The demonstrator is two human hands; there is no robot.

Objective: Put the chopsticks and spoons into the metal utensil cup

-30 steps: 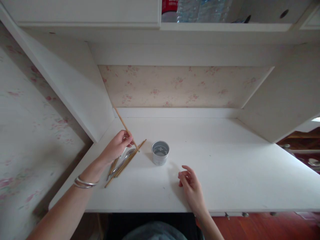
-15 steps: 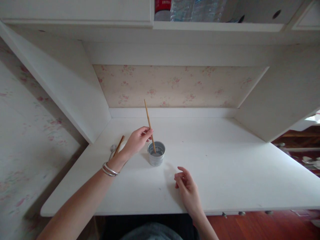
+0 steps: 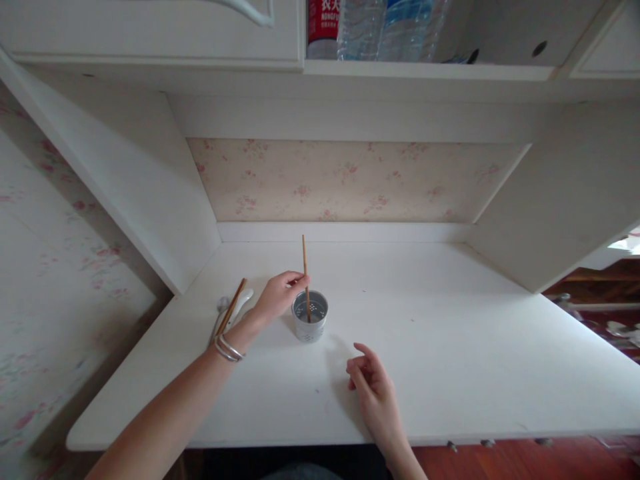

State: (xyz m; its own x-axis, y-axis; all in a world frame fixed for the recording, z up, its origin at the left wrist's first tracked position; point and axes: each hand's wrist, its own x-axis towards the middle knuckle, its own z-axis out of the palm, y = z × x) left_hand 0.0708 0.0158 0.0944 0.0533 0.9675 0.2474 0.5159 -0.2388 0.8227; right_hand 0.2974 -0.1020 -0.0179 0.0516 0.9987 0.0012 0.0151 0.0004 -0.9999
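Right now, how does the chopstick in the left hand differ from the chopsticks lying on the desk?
The held chopstick stands nearly upright, its lower end inside the metal holder; the loose chopsticks lie flat on the desk. The left hand pinches the first one; nothing grips the loose ones, which lie beside spoons. Both look like the same brown wood.

You've got a white desk (image 3: 450, 373) mid-frame, floral wallpaper panel (image 3: 350, 180) behind it. Water bottles (image 3: 380, 27) and a red-label container (image 3: 323, 27) sit top centre on the shelf (image 3: 425, 69). Red wood floor (image 3: 500, 460) lower right.
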